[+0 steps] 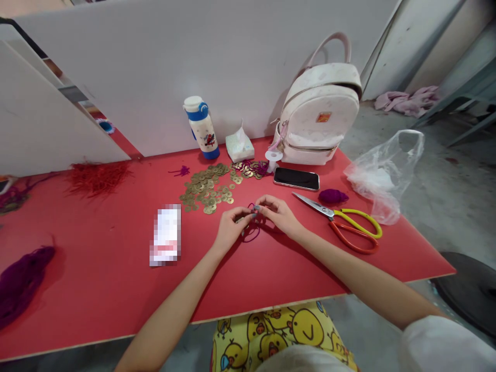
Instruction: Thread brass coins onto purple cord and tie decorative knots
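Pinching the purple cord (251, 241), your left hand (232, 225) and right hand (279, 214) sit close together near the middle of the red table (116, 289), its loop on their near side, with the brass coins (209, 181) to the far left and the scissors (328, 212) to the right.

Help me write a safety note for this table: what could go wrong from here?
Cord loops loosely by the left hand and right hand, so it might knot. The scissors lie uncovered to the right of that hand, so a careless reach could mean a prick. Loose coins lie just past the left hand, where a sweep might scatter them.
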Tool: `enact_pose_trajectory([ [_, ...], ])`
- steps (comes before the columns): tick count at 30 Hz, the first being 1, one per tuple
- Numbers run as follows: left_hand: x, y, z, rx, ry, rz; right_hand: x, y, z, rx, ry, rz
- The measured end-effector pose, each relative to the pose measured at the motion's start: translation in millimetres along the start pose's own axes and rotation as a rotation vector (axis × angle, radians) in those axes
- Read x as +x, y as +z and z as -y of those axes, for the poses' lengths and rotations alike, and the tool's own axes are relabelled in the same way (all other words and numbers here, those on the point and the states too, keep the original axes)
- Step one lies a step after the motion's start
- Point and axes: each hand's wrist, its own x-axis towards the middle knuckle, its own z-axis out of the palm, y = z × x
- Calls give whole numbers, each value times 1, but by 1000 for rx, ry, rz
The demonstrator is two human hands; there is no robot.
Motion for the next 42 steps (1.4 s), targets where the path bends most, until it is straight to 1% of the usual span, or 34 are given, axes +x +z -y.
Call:
enact_pose_trajectory([
  [4,2,-3,0,-62,-11,-47,-1,4,-3,4,-11,12],
  [8,3,-4,2,-138,-57,-70,-4,8,-3,-248,23,30],
  [10,3,-4,2,-161,-56,-78,-5,8,-2,-364,-2,29],
  [13,3,-4,1,-196,-51,-90,-5,7,0,-426,-67,42],
  [17,4,-5,2,-234,-92,-127,-6,6,2,-383,-96,103],
  [21,5,-5,5,-263,-95,-181,-8,9,6,-361,-117,144],
  [24,5,-5,5,-245,-96,-210,-9,10,8,-345,-115,148],
  [30,3,-5,-1,-276,-96,-220,-10,9,5,-233,-33,132],
  [35,3,-6,-1,-295,-76,-210,-9,9,4,-237,-38,93],
  [39,3,-7,-1,-308,-52,-208,-8,9,5,-262,-55,98],
  [42,3,-9,-1,-291,-23,-232,-8,9,5,-264,-63,108],
])
